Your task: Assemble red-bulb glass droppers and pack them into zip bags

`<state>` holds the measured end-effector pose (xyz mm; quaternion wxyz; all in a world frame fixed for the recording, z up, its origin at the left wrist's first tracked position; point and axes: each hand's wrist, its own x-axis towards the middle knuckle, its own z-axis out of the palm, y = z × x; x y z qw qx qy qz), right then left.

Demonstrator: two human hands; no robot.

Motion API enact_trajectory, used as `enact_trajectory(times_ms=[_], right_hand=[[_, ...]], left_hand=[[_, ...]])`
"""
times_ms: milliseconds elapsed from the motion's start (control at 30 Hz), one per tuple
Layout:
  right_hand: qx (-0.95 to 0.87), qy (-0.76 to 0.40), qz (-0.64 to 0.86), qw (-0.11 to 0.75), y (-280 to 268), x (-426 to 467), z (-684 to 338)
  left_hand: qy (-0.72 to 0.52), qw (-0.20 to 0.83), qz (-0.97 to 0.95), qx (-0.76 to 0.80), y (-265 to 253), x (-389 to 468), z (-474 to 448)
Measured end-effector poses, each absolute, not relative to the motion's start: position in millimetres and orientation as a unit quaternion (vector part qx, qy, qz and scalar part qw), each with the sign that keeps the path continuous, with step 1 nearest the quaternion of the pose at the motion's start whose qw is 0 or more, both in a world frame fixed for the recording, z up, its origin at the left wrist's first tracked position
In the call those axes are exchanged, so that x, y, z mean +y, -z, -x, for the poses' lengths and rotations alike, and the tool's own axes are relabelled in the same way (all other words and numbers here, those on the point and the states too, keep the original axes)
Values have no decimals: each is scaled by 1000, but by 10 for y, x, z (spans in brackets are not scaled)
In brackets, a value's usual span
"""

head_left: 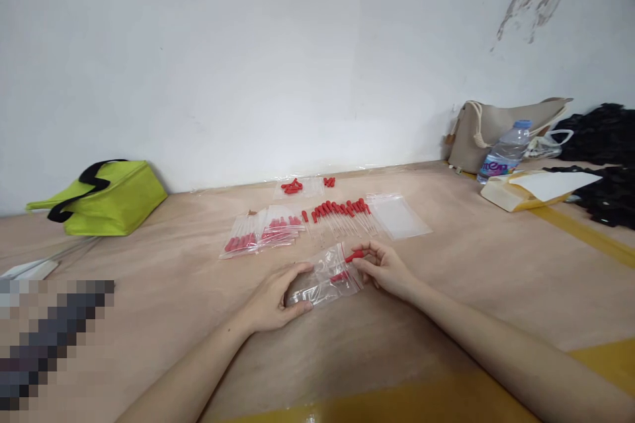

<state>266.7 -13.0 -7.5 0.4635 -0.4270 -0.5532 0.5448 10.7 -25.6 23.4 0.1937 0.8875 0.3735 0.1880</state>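
Note:
A clear zip bag [325, 287] lies in front of me with a red dropper bulb [340, 276] inside it. My left hand [278, 297] grips the bag's left end, thumb at the near edge and fingers at the far edge. Over the bag's open right end, my right hand [381, 268] pinches a dropper [354, 256] by its red bulb. The dropper's clear tube is hard to make out against the plastic. Beyond the hands, several droppers [340, 209] with red bulbs and thin clear tubes lie in a row.
Filled bags [241, 241] lie left of the row, and a flat bag [399, 217] lies to its right. Loose red bulbs [292, 186] rest near the wall. A lime-green bag [114, 198] stands left; a water bottle [503, 152], beige bag [496, 119] and open packet [516, 193] stand right.

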Motion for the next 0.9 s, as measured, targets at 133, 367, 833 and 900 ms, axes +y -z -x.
enact_trajectory(times_ms=[133, 367, 833, 900], right_hand=[[-600, -555, 407, 406, 76, -109, -2671], [-619, -545, 445, 349, 60, -34, -2661], [-683, -492, 441, 311, 8, -11, -2726], [-672, -431, 472, 374, 3, 39, -2707]], left_hand=[[-189, 199, -885, 376, -233, -259, -111], [-189, 195, -886, 376, -197, -243, -108], [-183, 195, -895, 356, -211, -245, -125], [-184, 200, -900, 342, -210, -237, -122]])
